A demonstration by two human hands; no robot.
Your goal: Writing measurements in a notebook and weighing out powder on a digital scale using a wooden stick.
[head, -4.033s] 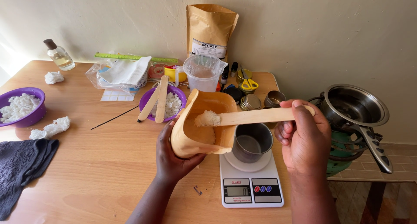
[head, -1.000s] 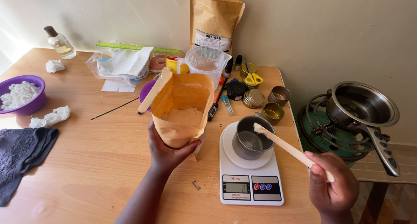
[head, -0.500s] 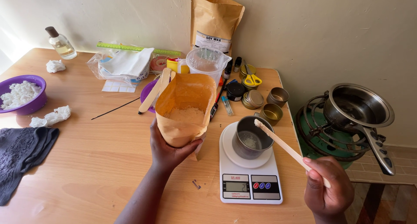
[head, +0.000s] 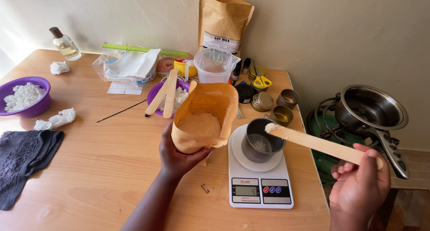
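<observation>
My left hand point(head: 177, 155) grips an open brown paper bag point(head: 205, 116) of pale wax flakes, held upright over the wooden table point(head: 89, 168). My right hand point(head: 358, 186) holds a flat wooden stick point(head: 320, 144) by its end. The stick's tip, with a little white wax on it, hovers at the rim of a small metal cup point(head: 260, 141). That cup stands on a white kitchen scale point(head: 260, 186) right of the bag.
Behind the bag are a purple bowl point(head: 157, 90) with two sticks, a plastic jug point(head: 215, 66), a second brown bag point(head: 224, 22), small tins point(head: 286, 98) and scissors point(head: 261, 82). A steel pot point(head: 371, 110) sits on a burner at right. Another purple bowl point(head: 24, 96) and a dark cloth point(head: 22, 155) lie left.
Four seconds ago the stick scooped wax inside the tilted bag. Since then the bag was set upright and the stick swung over to the cup, its tip now at the rim.
</observation>
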